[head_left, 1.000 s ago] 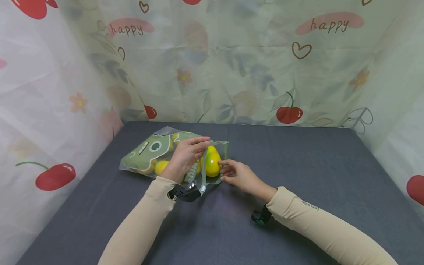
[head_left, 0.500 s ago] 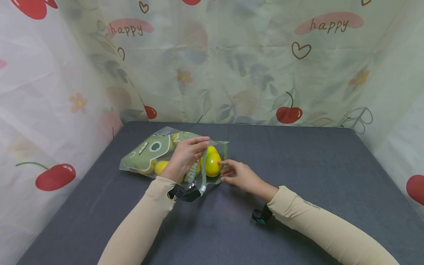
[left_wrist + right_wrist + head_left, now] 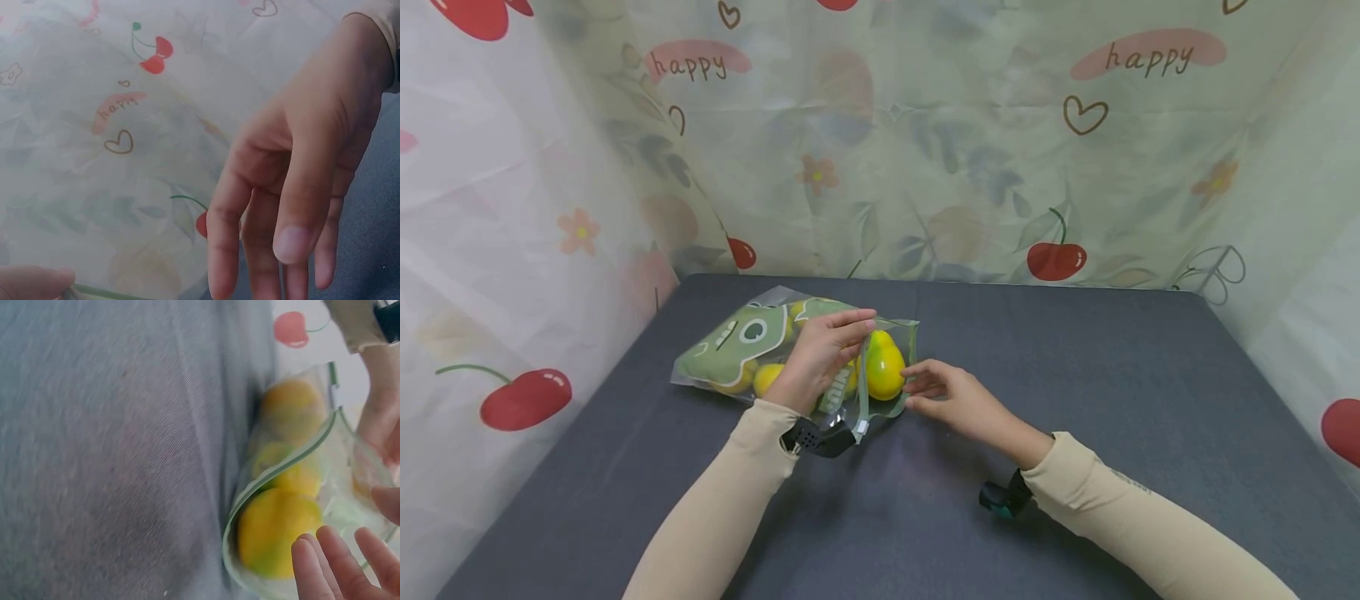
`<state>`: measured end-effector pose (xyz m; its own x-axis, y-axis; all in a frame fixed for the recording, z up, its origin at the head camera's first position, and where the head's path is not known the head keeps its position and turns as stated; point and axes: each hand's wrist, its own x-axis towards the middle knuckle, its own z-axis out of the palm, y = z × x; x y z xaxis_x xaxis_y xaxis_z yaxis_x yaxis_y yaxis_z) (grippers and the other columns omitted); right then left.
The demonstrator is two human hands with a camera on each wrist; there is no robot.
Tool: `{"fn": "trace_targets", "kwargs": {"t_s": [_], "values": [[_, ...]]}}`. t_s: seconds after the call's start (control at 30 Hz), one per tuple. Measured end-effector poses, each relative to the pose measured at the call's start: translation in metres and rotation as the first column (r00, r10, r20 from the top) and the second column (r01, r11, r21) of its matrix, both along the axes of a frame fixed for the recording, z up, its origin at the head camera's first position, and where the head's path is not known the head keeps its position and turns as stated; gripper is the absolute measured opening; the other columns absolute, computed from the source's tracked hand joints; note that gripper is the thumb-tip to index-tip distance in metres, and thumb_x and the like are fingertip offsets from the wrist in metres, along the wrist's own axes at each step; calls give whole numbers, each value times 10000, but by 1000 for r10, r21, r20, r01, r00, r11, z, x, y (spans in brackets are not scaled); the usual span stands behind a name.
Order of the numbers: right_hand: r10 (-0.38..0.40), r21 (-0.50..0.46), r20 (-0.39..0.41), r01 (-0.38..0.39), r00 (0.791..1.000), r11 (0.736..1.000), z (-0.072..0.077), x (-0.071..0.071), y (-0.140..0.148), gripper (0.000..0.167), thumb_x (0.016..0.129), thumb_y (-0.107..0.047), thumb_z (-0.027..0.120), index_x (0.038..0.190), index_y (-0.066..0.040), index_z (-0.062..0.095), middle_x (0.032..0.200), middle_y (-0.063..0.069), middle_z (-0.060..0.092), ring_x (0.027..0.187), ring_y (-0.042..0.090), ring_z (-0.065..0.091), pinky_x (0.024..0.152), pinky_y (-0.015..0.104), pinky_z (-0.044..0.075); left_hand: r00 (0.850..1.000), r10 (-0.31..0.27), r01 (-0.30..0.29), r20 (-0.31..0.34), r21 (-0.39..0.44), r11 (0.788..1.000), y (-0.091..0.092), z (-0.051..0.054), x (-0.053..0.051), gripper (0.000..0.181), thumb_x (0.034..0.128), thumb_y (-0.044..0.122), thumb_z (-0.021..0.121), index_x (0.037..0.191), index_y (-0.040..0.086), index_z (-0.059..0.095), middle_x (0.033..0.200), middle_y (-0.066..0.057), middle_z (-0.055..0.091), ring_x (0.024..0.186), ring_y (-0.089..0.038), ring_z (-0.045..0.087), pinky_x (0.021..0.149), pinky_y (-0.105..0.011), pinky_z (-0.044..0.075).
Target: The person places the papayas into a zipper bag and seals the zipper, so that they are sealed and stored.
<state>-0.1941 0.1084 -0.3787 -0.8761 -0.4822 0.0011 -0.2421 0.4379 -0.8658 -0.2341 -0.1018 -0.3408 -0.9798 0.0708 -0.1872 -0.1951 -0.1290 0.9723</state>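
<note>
A clear zip bag (image 3: 722, 343) with a green cartoon face lies at the left of the table, its mouth spread apart on the right. Several yellow fruits show inside; a shiny yellow-green pear (image 3: 886, 368) sits at the mouth. My left hand (image 3: 816, 360) lies over the bag and holds the upper edge of its mouth; in the left wrist view its thumb (image 3: 37, 282) pinches that green edge. My right hand (image 3: 953, 400) hovers just right of the pear with loose, slightly bent fingers, holding nothing. In the right wrist view those fingers (image 3: 347, 569) stand before the green rim.
A dark grey table (image 3: 1075, 367) carries the bag. White printed curtains (image 3: 962, 142) enclose the back and both sides. The zip slider (image 3: 859, 428) hangs at the near corner of the bag's mouth.
My right hand has drawn slightly right, away from the pear, and its forearm has shifted right. The left hand and the bag stay where they were.
</note>
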Motion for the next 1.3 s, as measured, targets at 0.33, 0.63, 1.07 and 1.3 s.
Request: {"fn": "trace_targets", "kwargs": {"t_s": [0.33, 0.63, 1.07, 1.3], "values": [[27, -68, 12, -26, 1000, 997, 1, 17, -6, 367, 939, -210, 649, 1257, -37, 589, 1158, 104, 660, 1031, 208, 630, 933, 410, 508, 1000, -5, 5, 0, 4, 1000, -1, 0, 1, 325, 920, 133, 668, 1230, 37, 649, 1211, -42, 606, 1140, -259, 540, 808, -181, 507], [71, -58, 94, -65, 993, 996, -13, 27, -16, 329, 929, -271, 661, 1157, -34, 643, 1031, 48, 680, 900, 244, 652, 777, 327, 549, 1000, -13, 13, 14, -21, 1000, -1, 2, 1, 356, 921, 162, 671, 1258, 52, 636, 1226, -36, 603, 1033, -174, 562, 874, -212, 500], [70, -143, 210, -41, 975, 989, -24, 29, -37, 376, 920, -276, 674, 1180, -10, 620, 1020, 102, 694, 865, 234, 669, 762, 330, 576, 1000, -3, 4, 19, -15, 1000, 0, 4, 1, 349, 923, 143, 667, 1255, 40, 637, 1234, -46, 598, 997, -149, 567, 860, -218, 496], [45, -248, 240, 16, 970, 969, -25, 28, -49, 381, 938, -186, 651, 1183, 85, 541, 1044, 177, 688, 929, 297, 678, 785, 356, 582, 1000, 4, -4, 17, -26, 1000, -1, 4, 1, 311, 920, 156, 672, 1217, 65, 665, 1243, -44, 597, 1035, -169, 565, 917, -248, 482]]}}
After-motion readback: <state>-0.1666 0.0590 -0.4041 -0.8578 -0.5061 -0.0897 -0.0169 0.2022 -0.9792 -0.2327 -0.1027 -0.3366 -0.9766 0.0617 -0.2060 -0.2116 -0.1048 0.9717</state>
